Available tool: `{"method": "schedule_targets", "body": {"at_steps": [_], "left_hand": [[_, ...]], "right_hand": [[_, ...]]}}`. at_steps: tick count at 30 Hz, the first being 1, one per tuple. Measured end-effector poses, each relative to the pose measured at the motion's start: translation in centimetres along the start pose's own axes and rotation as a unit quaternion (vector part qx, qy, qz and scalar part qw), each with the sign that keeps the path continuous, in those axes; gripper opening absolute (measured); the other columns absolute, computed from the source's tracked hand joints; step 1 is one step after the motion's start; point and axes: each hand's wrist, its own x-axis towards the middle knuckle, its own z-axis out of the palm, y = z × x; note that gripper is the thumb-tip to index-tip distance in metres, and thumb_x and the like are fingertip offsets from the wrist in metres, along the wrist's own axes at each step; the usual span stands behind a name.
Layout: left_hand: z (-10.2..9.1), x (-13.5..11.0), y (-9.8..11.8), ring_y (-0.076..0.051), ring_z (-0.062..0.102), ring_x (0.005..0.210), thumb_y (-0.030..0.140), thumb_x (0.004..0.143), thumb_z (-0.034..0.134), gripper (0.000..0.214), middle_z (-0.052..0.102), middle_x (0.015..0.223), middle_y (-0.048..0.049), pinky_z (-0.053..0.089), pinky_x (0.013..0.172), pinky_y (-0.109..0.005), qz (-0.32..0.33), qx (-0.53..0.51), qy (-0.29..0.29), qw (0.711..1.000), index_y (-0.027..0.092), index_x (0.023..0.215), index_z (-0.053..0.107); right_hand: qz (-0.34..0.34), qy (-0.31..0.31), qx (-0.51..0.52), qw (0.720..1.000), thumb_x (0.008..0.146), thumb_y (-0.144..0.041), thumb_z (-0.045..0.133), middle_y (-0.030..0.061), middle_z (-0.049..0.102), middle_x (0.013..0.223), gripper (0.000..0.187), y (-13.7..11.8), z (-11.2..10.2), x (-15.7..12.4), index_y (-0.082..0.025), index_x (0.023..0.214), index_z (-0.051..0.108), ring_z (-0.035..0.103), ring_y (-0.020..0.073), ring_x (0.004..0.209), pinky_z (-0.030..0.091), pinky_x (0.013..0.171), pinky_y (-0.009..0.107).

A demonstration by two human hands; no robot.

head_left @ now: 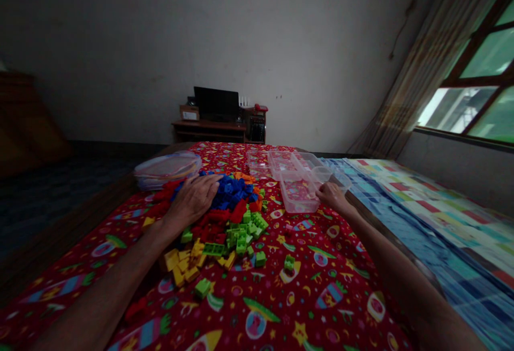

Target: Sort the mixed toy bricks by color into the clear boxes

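My left hand lies over the left part of a heap of blue toy building bricks, its fingers stretched out and touching them; what is under the palm is hidden. My right hand is closed on the right rim of a clear plastic box. Nothing shows inside this box. Red bricks, green bricks and yellow bricks spread out in front of the blue ones. Orange bricks lie behind and to the right of them.
Several more clear containers stand behind the held box. Stacked clear lids lie at the table's left edge. A red patterned cloth covers the table. A bed adjoins on the right; a monitor stands by the wall.
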Motion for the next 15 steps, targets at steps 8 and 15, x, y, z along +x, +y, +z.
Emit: {"method": "schedule_targets", "body": {"at_steps": [8, 15], "left_hand": [[-0.2, 0.0, 0.2, -0.024, 0.055, 0.117, 0.039, 0.096, 0.017, 0.053, 0.063, 0.123, -0.011, 0.032, 0.106, -0.045, -0.001, -0.006, 0.0, 1.0, 0.016, 0.122, 0.058], [-0.6, 0.3, 0.2, -0.022, 0.049, 0.124, 0.039, 0.096, 0.016, 0.053, 0.059, 0.13, -0.0095, 0.027, 0.112, -0.044, -0.012, -0.04, 0.007, 0.999, 0.017, 0.128, 0.052]], "right_hand": [[0.01, -0.016, -0.004, 1.0, 0.089, -0.028, 0.042, 0.0157, 0.069, 0.094, 0.034, -0.3, -0.3, -0.4, -0.009, 0.093, 0.069, 0.062, 0.0188, 0.082, 0.035, 0.063, 0.024], [0.011, 0.074, -0.087, 0.993, 0.096, -0.034, 0.032, 0.017, 0.069, 0.091, 0.041, -3.3, -3.6, -4.3, -0.016, 0.092, 0.068, 0.063, 0.0233, 0.077, 0.036, 0.061, 0.028]]}}
